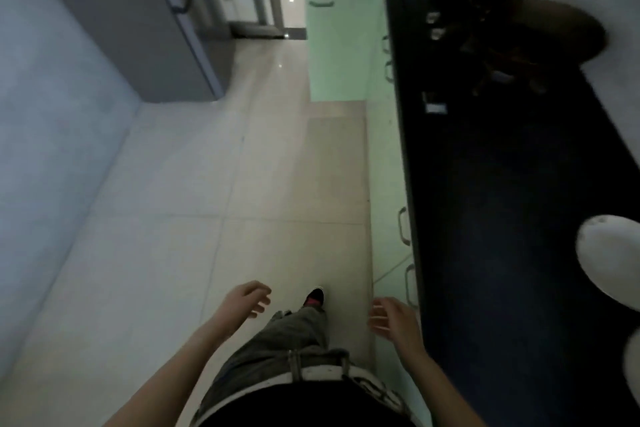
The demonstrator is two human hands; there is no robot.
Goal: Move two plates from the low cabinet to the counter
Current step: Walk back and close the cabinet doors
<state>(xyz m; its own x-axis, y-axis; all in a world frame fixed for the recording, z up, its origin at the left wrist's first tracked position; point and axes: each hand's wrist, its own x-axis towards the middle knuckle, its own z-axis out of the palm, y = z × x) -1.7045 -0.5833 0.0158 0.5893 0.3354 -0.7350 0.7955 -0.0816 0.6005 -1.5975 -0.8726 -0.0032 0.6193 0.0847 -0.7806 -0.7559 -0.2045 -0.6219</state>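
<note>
A dark counter (512, 204) runs along the right side, above pale green low cabinets (386, 184) with metal handles. One cabinet door (341, 45) farther ahead stands open into the aisle. A white plate (609, 260) lies on the counter at the right edge, and part of a second white plate (633, 367) shows below it. My left hand (247, 298) hangs in front of me, empty, fingers loosely apart. My right hand (393, 321) is beside the cabinet fronts, also empty with fingers apart. No plate is in either hand.
Pale floor tiles (214, 204) stretch ahead. A grey appliance (138, 21) stands at the left against a light wall. A brown round object (557, 28) and small dark clutter sit on the far counter. My leg and a shoe (313, 298) are below.
</note>
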